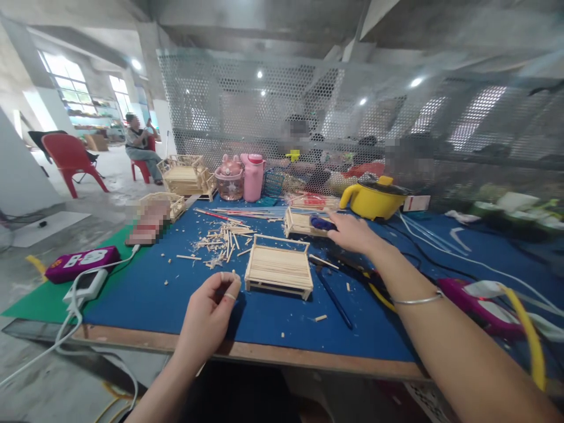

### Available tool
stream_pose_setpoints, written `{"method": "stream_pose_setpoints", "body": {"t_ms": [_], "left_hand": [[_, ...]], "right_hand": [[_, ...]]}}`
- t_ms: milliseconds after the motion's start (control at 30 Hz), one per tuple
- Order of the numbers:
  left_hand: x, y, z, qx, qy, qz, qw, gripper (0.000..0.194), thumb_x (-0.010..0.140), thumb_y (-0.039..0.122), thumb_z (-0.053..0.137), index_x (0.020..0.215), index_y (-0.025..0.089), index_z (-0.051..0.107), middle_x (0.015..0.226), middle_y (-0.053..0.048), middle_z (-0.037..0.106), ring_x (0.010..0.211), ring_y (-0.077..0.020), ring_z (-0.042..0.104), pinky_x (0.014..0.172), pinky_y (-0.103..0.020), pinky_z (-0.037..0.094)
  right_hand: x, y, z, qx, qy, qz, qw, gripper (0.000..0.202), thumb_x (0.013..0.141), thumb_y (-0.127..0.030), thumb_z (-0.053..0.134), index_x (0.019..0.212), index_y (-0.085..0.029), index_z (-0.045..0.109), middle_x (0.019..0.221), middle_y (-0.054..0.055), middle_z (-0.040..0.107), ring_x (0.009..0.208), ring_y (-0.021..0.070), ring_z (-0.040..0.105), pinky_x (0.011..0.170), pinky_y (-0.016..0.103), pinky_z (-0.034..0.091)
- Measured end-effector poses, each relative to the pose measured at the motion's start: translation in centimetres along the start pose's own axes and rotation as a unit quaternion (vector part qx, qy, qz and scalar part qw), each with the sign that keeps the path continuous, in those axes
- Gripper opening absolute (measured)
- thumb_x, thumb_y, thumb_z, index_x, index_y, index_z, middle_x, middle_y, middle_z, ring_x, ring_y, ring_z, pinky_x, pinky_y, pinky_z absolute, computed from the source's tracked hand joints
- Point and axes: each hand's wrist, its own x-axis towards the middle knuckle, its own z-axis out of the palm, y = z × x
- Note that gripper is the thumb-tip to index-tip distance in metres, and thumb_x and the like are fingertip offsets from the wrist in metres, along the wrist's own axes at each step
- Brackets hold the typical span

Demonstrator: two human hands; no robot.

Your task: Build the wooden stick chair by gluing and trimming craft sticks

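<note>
My left hand (209, 314) is closed in a pinch near the table's front edge. A small pale tip of a thin wooden stick (234, 272) shows at its fingertips; the rest is mostly hidden by the hand. My right hand (355, 232) reaches across to the back, its thumb and fingers closed about the right end of a dark blue object (321, 223), whose kind I cannot make out. That object lies over a small wooden-stick bench (299, 222). A larger miniature bench (279, 267) of pale sticks stands upright between my hands, touched by neither.
Loose sticks (227, 241) lie behind the bench. A dark blue pen-like tool (337, 299) rests to its right. Further back stand a pink bottle (253, 179), a yellow pot (374, 200) and stick furniture (187, 176). Purple power strips (81, 263) and cables lie at both sides.
</note>
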Motion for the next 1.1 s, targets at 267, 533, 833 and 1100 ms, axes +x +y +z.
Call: {"method": "stream_pose_setpoints", "body": {"t_ms": [267, 533, 833, 1100], "left_hand": [[0.1, 1.6, 0.5, 0.164, 0.009, 0.147, 0.975, 0.018, 0.090, 0.029, 0.048, 0.083, 0.019, 0.061, 0.087, -0.002, 0.064, 0.083, -0.0145, 0.058, 0.075, -0.025, 0.044], [0.9, 1.8, 0.7, 0.263, 0.005, 0.228, 0.937, 0.017, 0.091, 0.022, 0.044, 0.087, 0.018, 0.060, 0.092, -0.005, 0.064, 0.089, -0.0182, 0.058, 0.078, -0.029, 0.045], [0.4, 0.8, 0.7, 0.177, 0.054, 0.085, 0.979, 0.042, 0.076, 0.031, 0.067, 0.115, 0.017, 0.057, 0.092, -0.004, 0.065, 0.076, -0.0154, 0.060, 0.068, -0.027, 0.050], [1.1, 1.0, 0.8, 0.153, 0.032, 0.052, 0.986, 0.016, 0.081, 0.026, 0.061, 0.092, 0.019, 0.070, 0.090, -0.004, 0.073, 0.084, -0.0180, 0.066, 0.077, -0.029, 0.049]], "right_hand": [[-4.9, -9.7, -5.6, 0.386, 0.097, -0.203, 0.894, 0.028, 0.086, -0.033, 0.050, 0.100, -0.018, 0.069, 0.086, 0.006, 0.071, 0.071, 0.0161, 0.062, 0.066, 0.029, 0.048], [-6.3, -14.7, -2.5, 0.525, -0.086, -0.233, 0.814, 0.018, 0.079, -0.028, 0.064, 0.093, -0.020, 0.072, 0.082, 0.001, 0.072, 0.075, 0.0154, 0.064, 0.070, 0.027, 0.049], [-5.9, -15.1, -1.6, 0.586, 0.027, -0.098, 0.804, 0.010, 0.078, -0.027, 0.062, 0.077, -0.017, 0.066, 0.071, 0.001, 0.068, 0.066, 0.0137, 0.062, 0.065, 0.027, 0.048], [-6.3, -15.5, -1.6, 0.495, 0.042, -0.168, 0.851, 0.008, 0.078, -0.021, 0.062, 0.072, -0.017, 0.066, 0.069, -0.001, 0.068, 0.063, 0.0116, 0.060, 0.061, 0.022, 0.045]]}}
